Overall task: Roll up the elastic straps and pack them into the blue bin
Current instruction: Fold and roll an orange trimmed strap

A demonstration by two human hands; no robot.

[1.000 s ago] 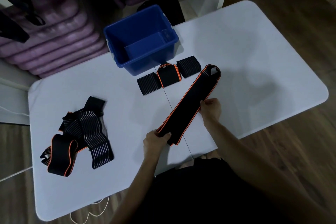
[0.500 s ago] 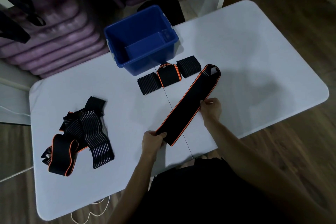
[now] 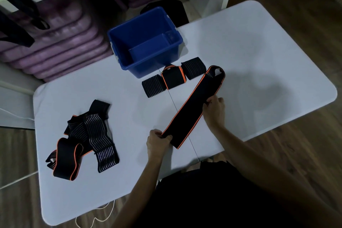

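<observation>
Hands both grip the flat orange-edged strap [image 3: 192,107]: left hand [image 3: 157,141] pinching its near end, right hand [image 3: 214,108] its edge

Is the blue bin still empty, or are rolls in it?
Empty: the blue bin shows bare floor; three rolled straps lie outside on the table.

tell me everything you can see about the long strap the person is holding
The long strap is black with orange edging, looks like woven elastic, and lies flat and unrolled, running diagonally on the white table. Its far end forms a small loop near the three rolled straps. The left hand grips its near end; the right hand holds its right edge about midway.
</observation>
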